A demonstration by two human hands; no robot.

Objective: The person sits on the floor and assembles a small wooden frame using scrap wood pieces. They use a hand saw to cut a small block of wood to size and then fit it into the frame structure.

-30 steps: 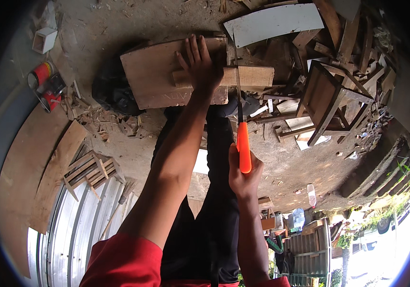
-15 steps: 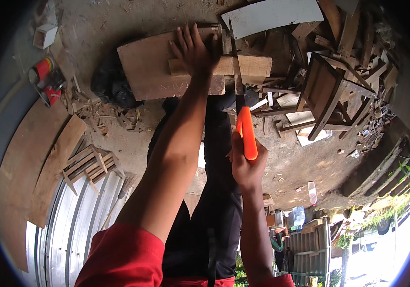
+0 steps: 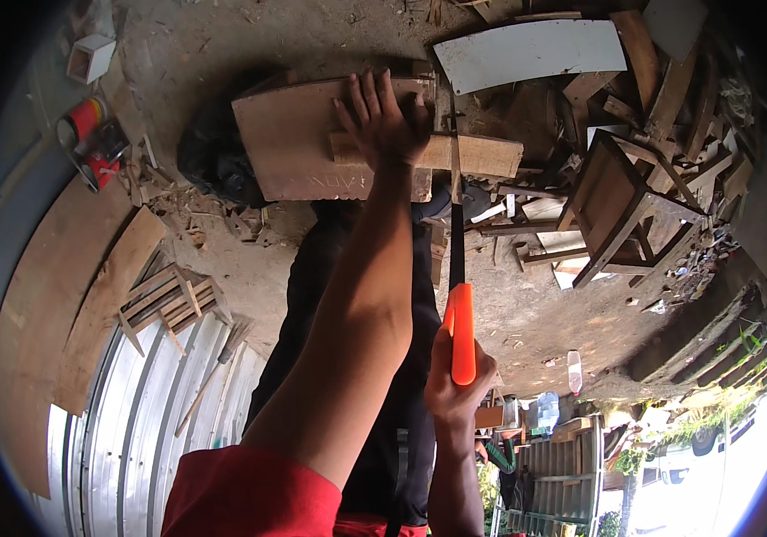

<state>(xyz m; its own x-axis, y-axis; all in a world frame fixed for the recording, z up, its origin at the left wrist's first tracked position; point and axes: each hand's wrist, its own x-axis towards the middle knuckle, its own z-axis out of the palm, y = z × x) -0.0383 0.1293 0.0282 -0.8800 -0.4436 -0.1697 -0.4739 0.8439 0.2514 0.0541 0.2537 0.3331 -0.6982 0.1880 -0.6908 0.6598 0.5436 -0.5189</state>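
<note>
My left hand (image 3: 386, 125) lies flat with fingers spread, pressing on a short wooden plank (image 3: 486, 154) and the brown wooden box (image 3: 289, 134) beneath it. The plank's right end juts past the box. My right hand (image 3: 457, 387) is wrapped round the orange handle (image 3: 462, 327) of a handsaw. Its narrow dark blade (image 3: 457, 237) points away from me and crosses the overhanging plank, just right of the box's edge. Whether the teeth have cut into the wood cannot be made out.
A dark bag (image 3: 213, 152) sits left of the box. Scrap wood and an upturned wooden frame (image 3: 611, 197) pile up at right, below a curved white panel (image 3: 531, 55). Long boards (image 3: 52, 295) and corrugated metal sheets (image 3: 146, 412) lie at left. A plastic bottle (image 3: 575, 371) lies at lower right.
My right hand has pulled the saw back toward me, so more blade shows between handle and plank. My left hand stays on the plank; the whole view has shifted slightly.
</note>
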